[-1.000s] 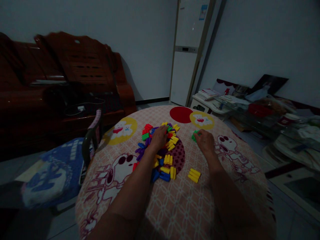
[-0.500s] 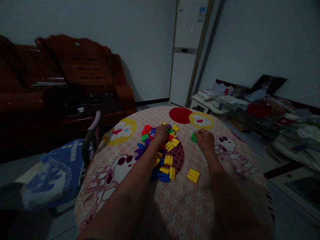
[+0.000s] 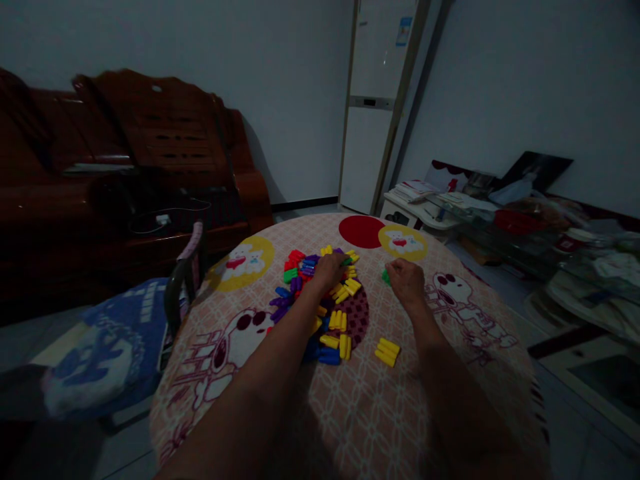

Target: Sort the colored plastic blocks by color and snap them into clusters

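Over the far right part of a heap of colourful plastic building blocks, my left hand is closed with its fingertips on a green building block. To the right of the heap, my right hand pinches another green building block, partly hidden behind the fingers. Yellow blocks lie along the heap's right side, with blue ones at its near end. A separate group of yellow blocks rests nearer to me, below my right hand. My left forearm covers part of the heap.
A patterned cloth covers the round table. On the left stands a chair with a blue cover, and behind it a wooden sofa. A cluttered glass-topped cabinet runs along the right; a tall white appliance fills the corner.
My left hand has shifted slightly right and toward me, with the green block at its fingertips. My right hand has moved a little left and turned, covering more of its green block.
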### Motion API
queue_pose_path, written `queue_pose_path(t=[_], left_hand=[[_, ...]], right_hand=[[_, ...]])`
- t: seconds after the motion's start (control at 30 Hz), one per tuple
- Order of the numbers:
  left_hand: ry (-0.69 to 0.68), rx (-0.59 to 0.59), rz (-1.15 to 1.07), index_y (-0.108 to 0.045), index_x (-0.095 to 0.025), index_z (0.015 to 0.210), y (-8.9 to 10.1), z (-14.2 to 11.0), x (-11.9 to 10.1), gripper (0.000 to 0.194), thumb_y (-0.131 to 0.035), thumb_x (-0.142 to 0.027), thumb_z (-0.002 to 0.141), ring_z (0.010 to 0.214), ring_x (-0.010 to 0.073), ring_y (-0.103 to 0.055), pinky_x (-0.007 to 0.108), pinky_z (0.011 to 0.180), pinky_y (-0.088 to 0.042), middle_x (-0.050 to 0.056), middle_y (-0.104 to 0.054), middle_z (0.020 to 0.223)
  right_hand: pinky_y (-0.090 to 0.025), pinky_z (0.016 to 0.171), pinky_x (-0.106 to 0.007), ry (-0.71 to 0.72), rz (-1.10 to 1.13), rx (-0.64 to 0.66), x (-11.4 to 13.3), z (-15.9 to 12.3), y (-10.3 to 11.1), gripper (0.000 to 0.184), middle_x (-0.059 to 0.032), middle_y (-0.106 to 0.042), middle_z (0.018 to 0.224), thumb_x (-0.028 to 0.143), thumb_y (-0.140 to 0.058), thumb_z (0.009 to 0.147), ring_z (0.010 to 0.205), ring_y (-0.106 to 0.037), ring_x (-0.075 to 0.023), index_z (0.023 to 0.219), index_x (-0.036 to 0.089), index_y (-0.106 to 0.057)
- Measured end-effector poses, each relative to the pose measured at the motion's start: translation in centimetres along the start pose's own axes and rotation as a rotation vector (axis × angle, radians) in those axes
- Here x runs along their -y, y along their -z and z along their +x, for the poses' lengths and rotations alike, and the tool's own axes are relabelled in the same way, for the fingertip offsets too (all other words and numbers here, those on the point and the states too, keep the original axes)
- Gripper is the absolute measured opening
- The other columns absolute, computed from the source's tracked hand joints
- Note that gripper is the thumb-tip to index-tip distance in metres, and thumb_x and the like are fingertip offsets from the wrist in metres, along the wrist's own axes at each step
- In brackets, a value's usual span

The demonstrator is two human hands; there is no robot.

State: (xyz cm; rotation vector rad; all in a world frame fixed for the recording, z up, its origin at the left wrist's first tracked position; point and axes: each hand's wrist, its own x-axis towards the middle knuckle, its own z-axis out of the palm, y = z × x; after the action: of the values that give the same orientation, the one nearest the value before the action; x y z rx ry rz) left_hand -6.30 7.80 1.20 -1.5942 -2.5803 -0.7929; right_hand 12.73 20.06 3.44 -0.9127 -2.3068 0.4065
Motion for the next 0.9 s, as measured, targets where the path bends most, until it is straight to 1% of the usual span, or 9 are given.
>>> queue_pose_path(t=[0.1,0.27,0.37,0.5,0.57,0.63,0.7,0.77,0.9], left_hand=[[0.034,-0.004,0.01,-0.071,-0.019,0.117,-0.1,0.0,-0.1,0.032,-0.065,-0.015,0.086,0.112,0.0269,-0.067,0.04,0.1,-0.05,0.013,-0.072,0.119],[0.056,-0.126,-0.118,-0.073,-0.018,0.106,1.0,-0.4,-0.2,0.024,-0.06,-0.013,0.087,0.104,0.025,-0.069,0.038,0.097,-0.052,0.011,-0.076,0.11],[0.018,-0.173,-0.407,-0.075,-0.017,0.097,1.6,-1.0,-1.0,0.018,-0.06,-0.018,0.087,0.093,0.024,-0.071,0.036,0.089,-0.055,0.009,-0.077,0.096],[-0.007,-0.076,-0.928,-0.071,-0.014,0.097,0.6,-2.5,-2.9,0.023,-0.062,-0.033,0.087,0.08,0.0195,-0.071,0.032,0.075,-0.059,0.007,-0.075,0.09],[0.001,-0.05,-1.047,-0.07,-0.014,0.098,-0.4,-3.2,-3.8,0.03,-0.065,-0.041,0.085,0.079,0.0183,-0.07,0.03,0.072,-0.059,0.006,-0.074,0.091],[-0.006,-0.065,-1.07,-0.07,-0.014,0.098,-1.1,-3.6,-4.3,0.033,-0.066,-0.043,0.084,0.081,0.0182,-0.07,0.03,0.073,-0.06,0.007,-0.074,0.093],[-0.016,-0.108,-1.061,-0.069,-0.014,0.101,-1.3,-3.7,-4.2,0.032,-0.065,-0.04,0.085,0.084,0.0188,-0.071,0.032,0.076,-0.06,0.009,-0.074,0.099],[-0.006,-0.162,-1.024,-0.069,-0.014,0.106,-0.9,-3.6,-3.7,0.029,-0.063,-0.034,0.085,0.087,0.0196,-0.073,0.033,0.08,-0.06,0.01,-0.075,0.104],[0.067,-0.227,-0.838,-0.073,-0.015,0.099,0.6,-3.3,-1.8,0.022,-0.063,-0.025,0.082,0.089,0.0219,-0.073,0.035,0.084,-0.059,0.008,-0.077,0.099]], right_hand=[[-0.045,0.072,-0.028,0.005,0.025,-0.012,-0.2,0.1,0.1,0.027,-0.0092,-0.074,0.08,0.035,-0.054,0.088,0.074,-0.066,-0.0198,0.078,0.018,-0.072],[-0.049,0.07,-0.028,-0.02,0.192,-0.02,-0.2,0.4,0.2,0.022,-0.0083,-0.073,0.075,0.032,-0.057,0.083,0.073,-0.067,-0.0201,0.072,0.018,-0.069],[-0.048,0.053,-0.025,-0.12,0.418,0.122,0.2,0.4,0.4,0.019,-0.0041,-0.069,0.066,0.033,-0.06,0.079,0.058,-0.064,-0.0166,0.074,0.017,-0.069],[-0.04,0.037,-0.02,-0.171,0.696,0.377,1.3,-0.1,0.7,0.027,-0.0003,-0.068,0.062,0.039,-0.067,0.076,0.043,-0.057,-0.0121,0.089,0.016,-0.071],[-0.04,0.035,-0.019,-0.151,0.773,0.47,1.8,-0.2,1.0,0.031,-0.0006,-0.068,0.061,0.042,-0.071,0.072,0.042,-0.057,-0.0118,0.088,0.015,-0.07],[-0.041,0.035,-0.02,-0.129,0.801,0.518,1.9,-0.1,1.4,0.034,-0.0013,-0.067,0.058,0.046,-0.075,0.068,0.041,-0.056,-0.0117,0.08,0.015,-0.068],[-0.042,0.036,-0.021,-0.118,0.794,0.487,1.3,0.2,2.1,0.033,-0.0021,-0.066,0.058,0.046,-0.076,0.067,0.042,-0.057,-0.0121,0.074,0.015,-0.067],[-0.042,0.038,-0.021,-0.139,0.748,0.363,0.1,0.6,3.1,0.028,-0.0021,-0.066,0.057,0.042,-0.073,0.068,0.044,-0.058,-0.013,0.073,0.015,-0.067],[-0.043,0.045,-0.023,-0.182,0.462,0.129,-2.9,1.5,5.4,0.016,-0.0018,-0.067,0.06,0.027,-0.067,0.069,0.048,-0.059,-0.0139,0.078,0.015,-0.071]])
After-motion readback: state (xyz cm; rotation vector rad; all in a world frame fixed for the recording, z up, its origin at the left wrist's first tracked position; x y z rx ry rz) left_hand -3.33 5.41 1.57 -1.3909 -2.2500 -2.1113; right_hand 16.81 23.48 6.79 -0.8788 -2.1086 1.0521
